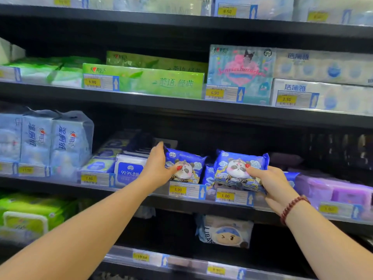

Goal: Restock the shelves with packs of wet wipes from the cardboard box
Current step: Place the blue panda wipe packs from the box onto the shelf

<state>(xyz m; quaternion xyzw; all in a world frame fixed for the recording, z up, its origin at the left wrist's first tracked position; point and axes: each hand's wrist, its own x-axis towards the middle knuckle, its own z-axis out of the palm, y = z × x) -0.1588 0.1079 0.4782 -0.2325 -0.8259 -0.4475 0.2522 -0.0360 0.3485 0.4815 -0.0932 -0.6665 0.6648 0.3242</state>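
Two blue wet wipe packs with a panda picture are at the middle shelf. My left hand grips the left panda pack by its left side, thumb on its front, and the pack stands on the shelf. My right hand holds the right panda pack from its lower right corner, thumb on the front, tilted just above the shelf's front edge. More blue packs lie behind, between the two. The cardboard box is not in view.
White and blue wipe packs sit left of my left hand, purple packs to the right. Price tags line the shelf edge. Green tissue packs fill the shelf above. A cartoon pack stands on the shelf below.
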